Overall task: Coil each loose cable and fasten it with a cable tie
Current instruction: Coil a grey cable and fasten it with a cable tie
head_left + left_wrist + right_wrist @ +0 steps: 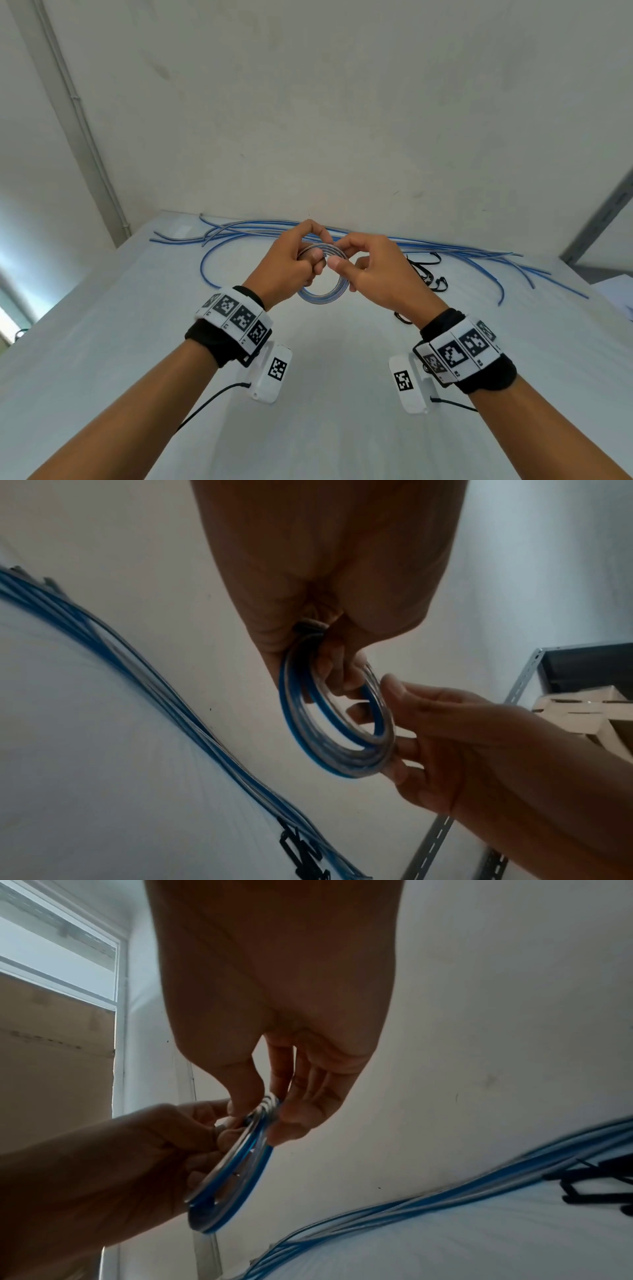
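A blue and grey cable wound into a small coil [322,297] [337,731] [227,1180] hangs above the white table [308,377], held between both hands. My left hand [291,265] [329,653] grips the coil's left side with curled fingers. My right hand [368,270] [270,1107] pinches the coil's upper right part between thumb and fingers. Several loose blue and grey cables [376,241] [143,696] [445,1196] lie along the table's far edge by the wall. Black cable ties [430,274] [301,856] [596,1185] lie just right of my right hand.
A white wall [342,102] rises directly behind the table. A grey metal shelf frame [599,219] with cardboard boxes [582,715] stands at the right. Papers [616,291] lie at the right edge. A window [58,955] is on the left.
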